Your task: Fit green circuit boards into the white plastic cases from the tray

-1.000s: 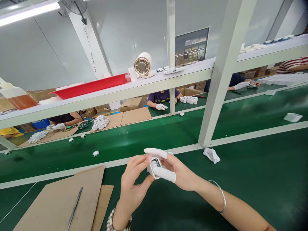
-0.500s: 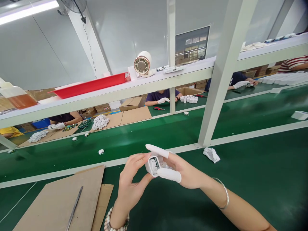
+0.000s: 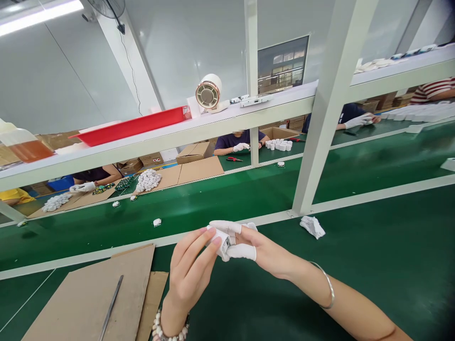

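A small white plastic housing (image 3: 221, 242) is held between both hands above the green work surface. A dark opening with what looks like a circuit board edge shows on its right-facing end. My left hand (image 3: 192, 267) grips the housing from the left, fingers across its top. My right hand (image 3: 261, 248), with white finger covers on thumb and finger, closes on it from the right. Behind the right hand's knuckles a bit of another white piece (image 3: 251, 226) shows; most of it is hidden. A crumpled white cloth-like piece (image 3: 313, 227) lies to the right.
Brown cardboard (image 3: 88, 293) lies at left with a thin metal tool (image 3: 112, 305) on it. A green conveyor belt (image 3: 199, 203) carries small white parts (image 3: 157, 222). A white upright post (image 3: 318, 123) and a shelf with a red tray (image 3: 135, 127) stand ahead. Co-workers sit across.
The housing has been turned, so its open end no longer faces me. My left fingers have shifted over its top. Small white parts on the belt have moved right.
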Demonstrator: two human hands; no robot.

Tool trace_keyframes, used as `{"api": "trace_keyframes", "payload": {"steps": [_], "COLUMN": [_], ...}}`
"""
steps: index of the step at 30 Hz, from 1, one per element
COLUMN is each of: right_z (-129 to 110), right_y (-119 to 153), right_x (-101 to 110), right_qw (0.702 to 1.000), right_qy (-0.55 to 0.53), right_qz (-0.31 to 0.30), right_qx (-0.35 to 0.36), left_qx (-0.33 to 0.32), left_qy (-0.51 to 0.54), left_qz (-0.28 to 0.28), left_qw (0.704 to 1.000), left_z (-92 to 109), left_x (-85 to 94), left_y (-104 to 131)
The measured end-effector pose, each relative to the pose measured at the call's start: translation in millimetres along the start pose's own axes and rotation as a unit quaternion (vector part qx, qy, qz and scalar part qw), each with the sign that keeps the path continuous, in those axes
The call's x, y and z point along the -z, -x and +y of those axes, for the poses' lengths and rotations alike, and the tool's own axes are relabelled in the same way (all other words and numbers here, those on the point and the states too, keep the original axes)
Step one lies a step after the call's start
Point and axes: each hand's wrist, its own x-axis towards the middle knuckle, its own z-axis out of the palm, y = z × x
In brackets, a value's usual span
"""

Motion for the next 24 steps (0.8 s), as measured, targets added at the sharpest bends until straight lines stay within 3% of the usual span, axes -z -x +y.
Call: {"api": "trace_keyframes", "payload": {"steps": [6,12,16,20,24], "right_z": [-2,3,-1,-4,0], "right_y": [-1,-6,-4,-1,-2], "right_x": [-8,-5,1,4,5], "right_qw": [0.994,0.982,0.984,0.997,0.998], "right_qy": [-0.087,-0.166,-0.164,-0.083,-0.033], "right_qz": [0.021,-0.023,-0.050,0.000,-0.034], "right_qx": [-0.061,-0.084,-0.048,0.003,0.049], "left_qx": [-0.010,0.007,0.073,0.137,0.161], "left_qy": [-0.019,0.013,0.087,0.156,0.212], "left_qz": [0.008,-0.005,-0.020,-0.053,-0.064], "left_qw": [1.000,1.000,0.993,0.977,0.962], "left_z": [0,-2,-4,-3,2], "left_x": [-3.2,-6.4,-4.6,-2.7,-5.5], "left_y": [1,4,4,5,5]}}
